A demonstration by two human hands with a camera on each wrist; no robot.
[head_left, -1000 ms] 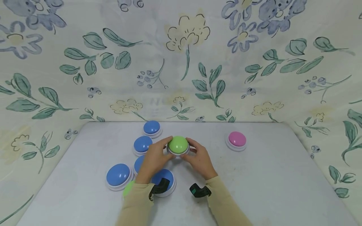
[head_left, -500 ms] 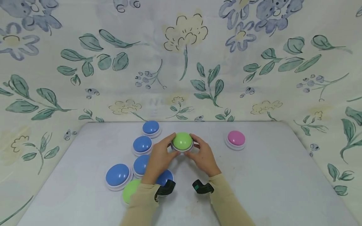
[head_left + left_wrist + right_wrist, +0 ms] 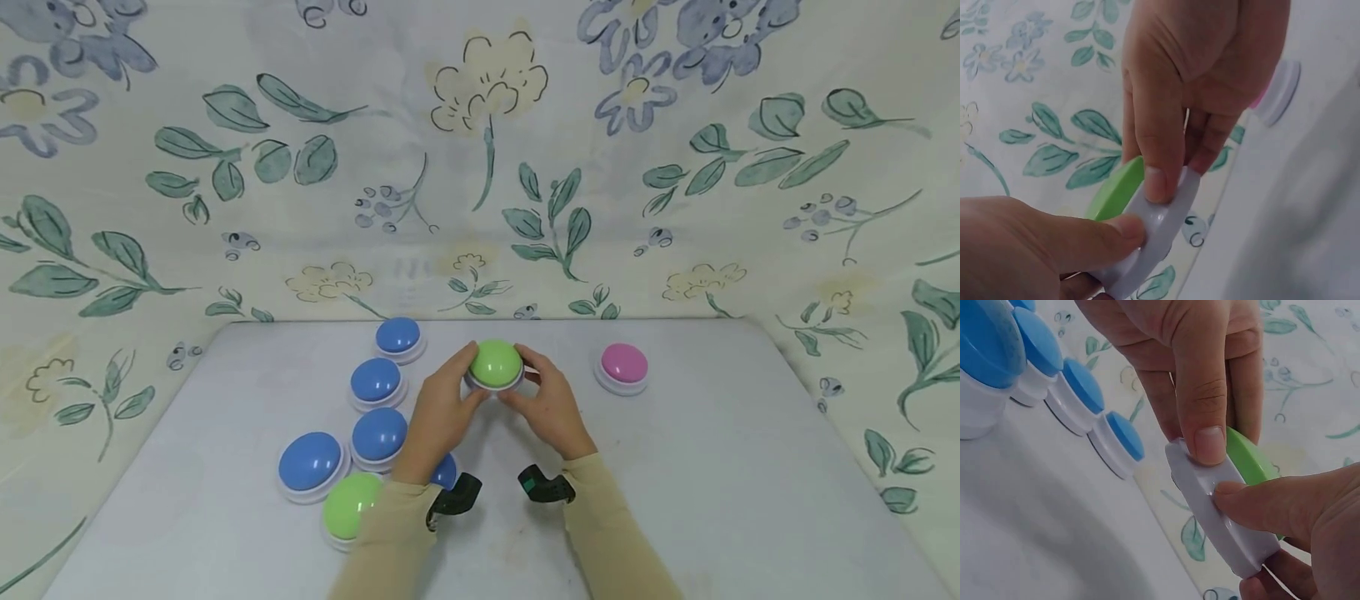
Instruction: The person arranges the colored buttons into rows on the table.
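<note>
Between both hands, held above the white table, is a round push button with a green dome (image 3: 496, 363) and a white base (image 3: 1161, 215). My left hand (image 3: 441, 410) grips its left side, thumb on the near side of the base. On the opposite side my right hand (image 3: 553, 408) grips it the same way, thumb (image 3: 1209, 440) and fingers around the rim. Left of the hands stand several blue push buttons (image 3: 379, 433), one partly hidden behind the left wrist. A second green push button (image 3: 351, 507) sits in front of them, partly covered by the left sleeve.
A pink push button (image 3: 624, 363) stands on the table at the right. The white table (image 3: 720, 467) ends at the back against a floral cloth (image 3: 420, 108). Dark wrist cameras (image 3: 454, 497) are strapped on both wrists.
Both hands have carried the green push button slightly right and farther back. The left sleeve has shifted right, uncovering more of the second green push button and a blue one.
</note>
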